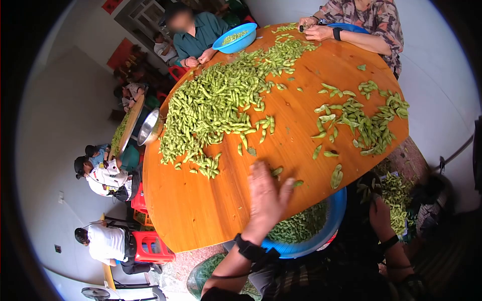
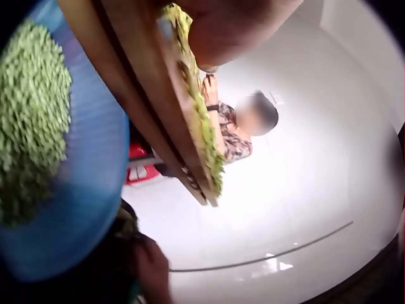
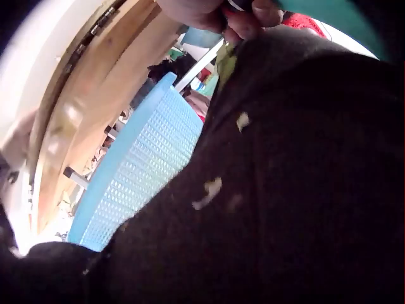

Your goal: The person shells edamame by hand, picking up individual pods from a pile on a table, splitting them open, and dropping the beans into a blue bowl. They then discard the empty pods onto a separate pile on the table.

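My left hand (image 1: 266, 195) reaches over the near edge of the wooden table (image 1: 201, 215), fingers extended and thumb spread. A loose green bean pod (image 1: 276, 172) lies right beside its fingers, and another pod (image 1: 298, 183) is by the thumb. Low at the right, beyond the table edge, is my right hand (image 1: 380, 216), its fingertips in shadow. In the right wrist view its curled fingers (image 3: 243, 25) are at the top, with a green pod (image 3: 224, 63) at the fingertips. Shelled beans (image 1: 298, 223) fill a blue basket (image 1: 337, 220) below the table edge.
A large heap of pods (image 1: 211, 100) covers the table's far left; a smaller pile (image 1: 369, 123) lies at the right. Two people sit across, near a blue bowl (image 1: 236, 40). More pods or husks (image 1: 396, 198) lie low right. A red stool (image 1: 150, 246) stands left.
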The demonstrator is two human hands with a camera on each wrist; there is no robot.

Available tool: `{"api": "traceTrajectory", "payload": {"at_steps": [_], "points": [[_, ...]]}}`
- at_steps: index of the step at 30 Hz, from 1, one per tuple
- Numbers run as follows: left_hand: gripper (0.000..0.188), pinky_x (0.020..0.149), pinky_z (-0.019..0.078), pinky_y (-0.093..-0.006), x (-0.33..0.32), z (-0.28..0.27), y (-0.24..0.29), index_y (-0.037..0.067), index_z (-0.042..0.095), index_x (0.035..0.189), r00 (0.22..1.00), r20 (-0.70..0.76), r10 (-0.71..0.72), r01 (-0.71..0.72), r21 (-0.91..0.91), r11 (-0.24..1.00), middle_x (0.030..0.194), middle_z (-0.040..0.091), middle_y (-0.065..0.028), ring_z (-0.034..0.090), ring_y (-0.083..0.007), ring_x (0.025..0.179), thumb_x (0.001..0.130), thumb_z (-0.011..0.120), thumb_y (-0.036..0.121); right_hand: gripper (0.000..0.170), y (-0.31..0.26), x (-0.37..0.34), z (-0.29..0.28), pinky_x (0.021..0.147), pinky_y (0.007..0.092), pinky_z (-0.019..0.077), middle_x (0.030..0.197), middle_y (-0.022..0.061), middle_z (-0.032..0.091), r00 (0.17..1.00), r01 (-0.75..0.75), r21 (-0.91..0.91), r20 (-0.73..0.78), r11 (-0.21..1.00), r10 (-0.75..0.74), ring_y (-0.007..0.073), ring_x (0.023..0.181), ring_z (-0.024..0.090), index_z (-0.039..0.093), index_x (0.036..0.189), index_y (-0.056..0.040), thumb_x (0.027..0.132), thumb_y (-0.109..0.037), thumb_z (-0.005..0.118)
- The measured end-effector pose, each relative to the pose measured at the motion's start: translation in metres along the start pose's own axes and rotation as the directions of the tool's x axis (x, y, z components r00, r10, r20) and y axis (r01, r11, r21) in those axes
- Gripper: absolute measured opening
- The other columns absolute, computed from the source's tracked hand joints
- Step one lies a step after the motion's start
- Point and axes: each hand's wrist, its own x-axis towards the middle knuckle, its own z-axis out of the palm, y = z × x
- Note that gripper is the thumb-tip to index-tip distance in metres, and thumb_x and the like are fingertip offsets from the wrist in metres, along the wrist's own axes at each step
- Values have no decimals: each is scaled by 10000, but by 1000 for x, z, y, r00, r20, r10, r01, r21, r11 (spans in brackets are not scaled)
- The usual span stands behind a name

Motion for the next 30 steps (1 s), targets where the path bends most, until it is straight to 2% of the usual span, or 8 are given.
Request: {"api": "traceTrajectory", "payload": {"at_steps": [5,6,9,15,16,20,22,30], "points": [[657,1140,231,-483,31,3,46,-128,325,1379,961,30,276,-262,-233,937,1454,311,-314,289,-457,1363,948,546,316,74,5,0,8,567,481,414,716,241,542,1000,3,-46,-26,999,-4,444,695,556,493,888,4,883,-57,535],[555,1092,314,-480,35,-7,46,-123,402,1329,992,-33,118,-122,-217,969,1389,407,-300,411,-458,1260,946,541,254,75,5,0,9,566,482,418,722,240,550,999,12,-28,-44,1000,-14,441,695,562,510,915,3,882,-59,536],[451,992,382,-461,55,-2,-18,-117,455,1269,979,-203,24,34,278,960,1215,528,-281,488,-405,1121,928,513,173,122,18,-5,8,565,481,422,725,230,562,999,-2,-65,-32,998,0,436,691,571,540,983,-5,878,-65,543],[286,983,417,-427,48,-5,4,-18,582,1167,961,-123,247,-238,89,967,1200,576,-201,514,-387,1117,901,548,82,102,6,-2,7,553,460,427,718,219,561,999,-32,52,-37,998,34,422,683,576,551,960,-18,861,-41,555],[281,1013,399,-416,42,0,20,-26,585,1166,970,-108,216,-229,-117,966,1229,572,-201,512,-375,1146,920,548,106,102,6,-1,8,553,460,427,718,219,561,998,-42,48,-38,998,44,422,683,576,551,960,-18,861,-41,555],[504,1085,330,-439,25,-8,52,-24,428,1352,961,98,259,-196,-421,886,1442,360,-250,371,-429,1306,929,571,209,67,8,-3,8,527,445,423,703,217,557,997,2,56,-71,998,2,414,651,574,551,914,-8,852,-30,562],[741,1137,228,-478,13,-9,38,-61,260,1428,990,73,120,-126,85,988,1492,222,-303,261,-461,1368,906,610,332,62,12,-3,6,518,441,421,696,216,554,997,-12,53,-71,999,16,412,642,573,551,906,-5,850,-29,564],[930,1161,156,-487,57,26,45,-142,110,1431,972,117,204,-212,58,976,1496,159,-346,168,-446,1413,901,581,460,131,-22,14,-10,534,447,441,733,219,576,999,-37,108,-19,993,39,424,660,577,579,972,-8,844,-31,563]]}}
